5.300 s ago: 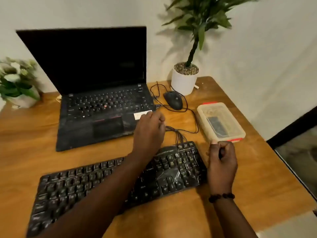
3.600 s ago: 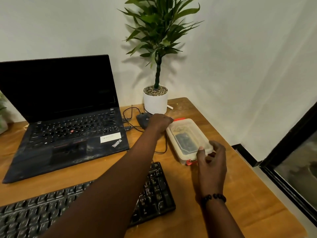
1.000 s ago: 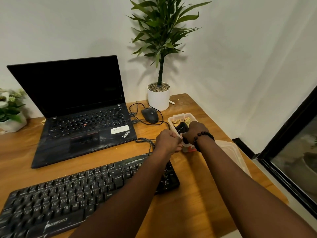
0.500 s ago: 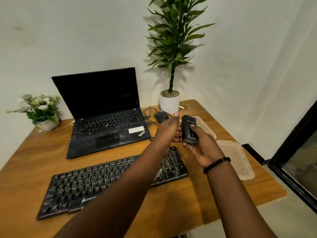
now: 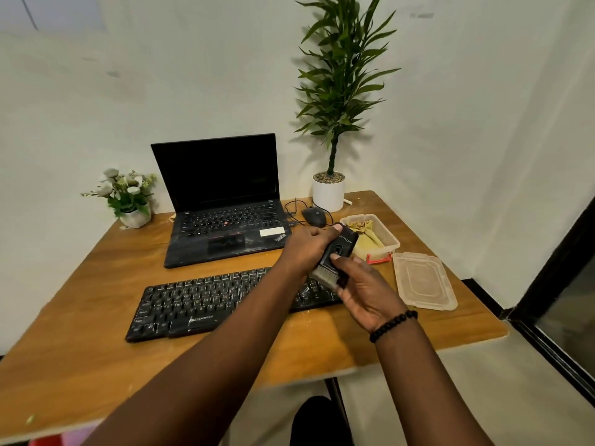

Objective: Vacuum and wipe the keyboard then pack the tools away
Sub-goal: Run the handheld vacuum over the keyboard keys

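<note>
Your wooden worktop [image 5: 96, 320] carries everything here, set against a pale wall. At its back stands an open laptop [image 5: 222, 201] with a dark screen; a tall potted plant [image 5: 335, 101] rises in a white pot to its right, and a small pot of white flowers [image 5: 127, 196] sits to its left. In front of the laptop lies the black keyboard [image 5: 199, 304], flat on the worktop, its right end hidden behind your arms. A black mouse [image 5: 314, 216] rests between laptop and plant pot, its cable looping beside it.

At the right, the clear plastic container [image 5: 388, 238] stands open with a yellowish cloth [image 5: 365, 231] bunched inside (a red latch shows at its near end). Its lid [image 5: 421, 284] lies flat on the worktop just beside it, nearer to you.

Both your hands hold the small black handheld vacuum [image 5: 338, 254] in the air, above the keyboard's right end. Your left hand [image 5: 306, 249] has its grip curled round the upper body, thumb near the top. Your right hand [image 5: 363, 291], with a beaded bracelet [image 5: 392, 326] at the wrist, grips the lower end, thumb pressed on the front, where a greyish brush head shows.
</note>
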